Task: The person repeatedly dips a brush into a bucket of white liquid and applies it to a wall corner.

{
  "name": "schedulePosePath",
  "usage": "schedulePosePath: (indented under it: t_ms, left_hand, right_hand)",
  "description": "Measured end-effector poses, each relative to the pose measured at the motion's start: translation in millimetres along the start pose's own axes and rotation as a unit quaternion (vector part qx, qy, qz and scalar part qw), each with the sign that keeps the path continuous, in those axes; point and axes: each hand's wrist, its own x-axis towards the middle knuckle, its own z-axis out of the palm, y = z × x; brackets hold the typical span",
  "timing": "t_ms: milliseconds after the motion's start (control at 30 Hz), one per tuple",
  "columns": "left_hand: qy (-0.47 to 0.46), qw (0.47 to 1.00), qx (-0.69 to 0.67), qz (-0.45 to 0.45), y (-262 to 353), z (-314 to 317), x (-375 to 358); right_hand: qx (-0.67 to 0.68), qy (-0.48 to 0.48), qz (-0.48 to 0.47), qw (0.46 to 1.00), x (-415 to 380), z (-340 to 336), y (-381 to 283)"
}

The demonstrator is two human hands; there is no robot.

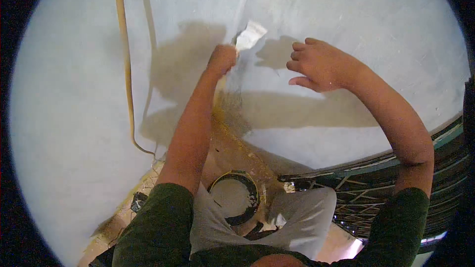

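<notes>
My left hand (221,61) is closed round the handle of a paintbrush (251,35), its flat head covered in white and held close to the wall corner. The brush head points up and to the right. My right hand (319,66) is raised in front of the pale wall (336,15), its fingers loosely bent, the thumb apart and nothing between them. Below my hands, a black bucket (257,190) stands on the floor between my legs, with greyish-white paint (233,197) in it.
A tan hose or cable (124,44) hangs down the left wall. Dark stacked lattice panels (361,188) lie along the lower right. The brown floor (232,151) is stained near the corner. A small dark object (139,201) sits at the lower left.
</notes>
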Motion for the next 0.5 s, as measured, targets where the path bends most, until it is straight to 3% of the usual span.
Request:
schedulePosePath:
  t_ms: [67, 200, 267, 300, 367, 500]
  left_hand:
    - [-0.082, 0.955, 0.277, -0.063, -6, 20, -7]
    - [-0.071, 0.978, 0.173, -0.094, -92, 50, -54]
    - [-0.094, 0.967, 0.105, -0.211, -127, 61, -67]
    - [-0.092, 0.967, 0.105, -0.212, -103, 51, -67]
    - [-0.074, 0.907, 0.095, -0.403, -23, 17, -67]
    - [-0.004, 0.925, 0.188, -0.329, 14, 11, -52]
  right_hand:
    - [0.005, -0.011, -0.001, 1.0, 0, 6, -5]
    - [0.017, -0.042, -0.016, 0.999, 12, 18, -16]
    - [0.014, -0.04, -0.022, 0.999, 18, 22, -19]
    - [0.022, -0.047, -0.023, 0.998, 18, 21, -18]
    - [0.026, -0.056, -0.025, 0.998, 22, 20, -21]
    - [0.026, -0.067, -0.027, 0.997, 24, 22, -22]
